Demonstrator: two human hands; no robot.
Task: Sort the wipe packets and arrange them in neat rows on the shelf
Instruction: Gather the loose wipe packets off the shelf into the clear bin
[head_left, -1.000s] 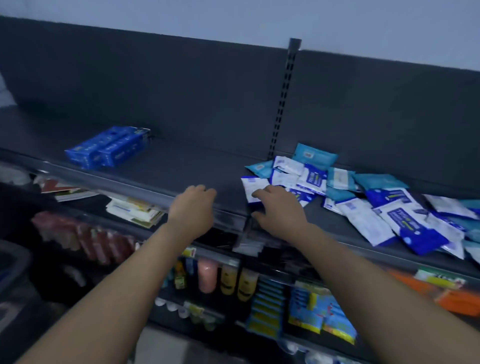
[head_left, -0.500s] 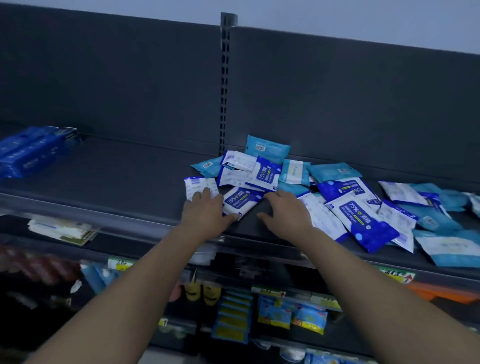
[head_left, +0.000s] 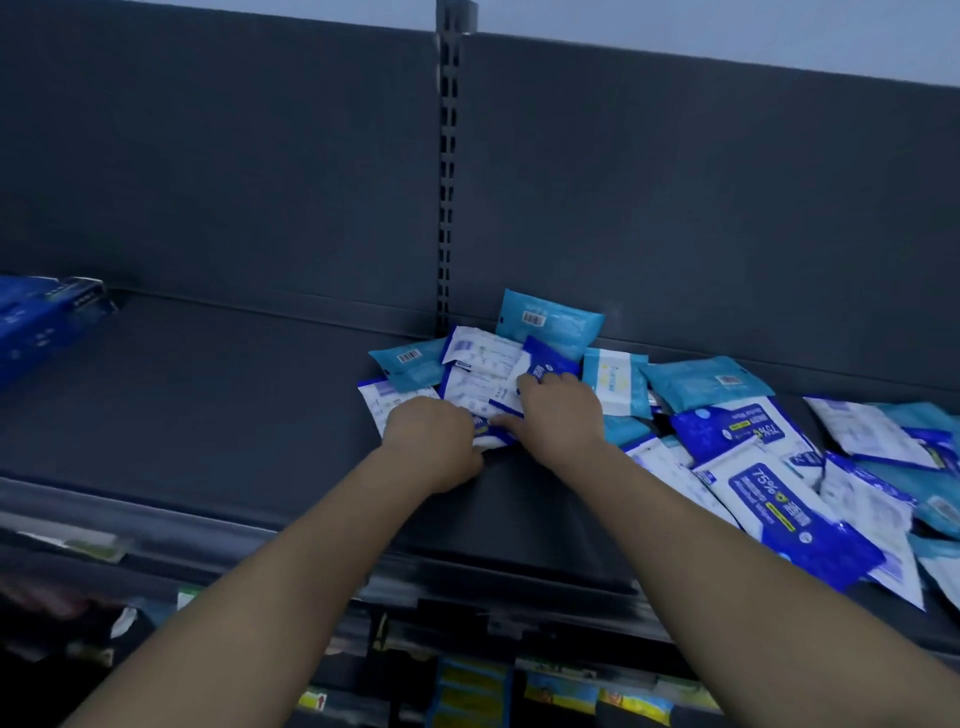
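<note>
1. Head view: the wipe packets (head_left: 727, 441) are being left in a loose heap on the shelf (head_left: 234, 415). They are spread from the hands rightward, long axes pointing every way.
2. The left hand (head_left: 431, 441) is being curled over a white packet (head_left: 389, 405) at the heap's left end; whether it is gripped cannot be told.
3. The right hand (head_left: 558, 415), just beside it and deeper in, is gripping a few white-backed packets (head_left: 483, 374) between fingers and thumb.
4. Roughly seven teal packets (head_left: 548, 325) and ten white-and-blue packets (head_left: 800, 525) are being counted, some half hidden.
5. Blue boxes (head_left: 41, 322) are being cropped at the left edge.
</note>
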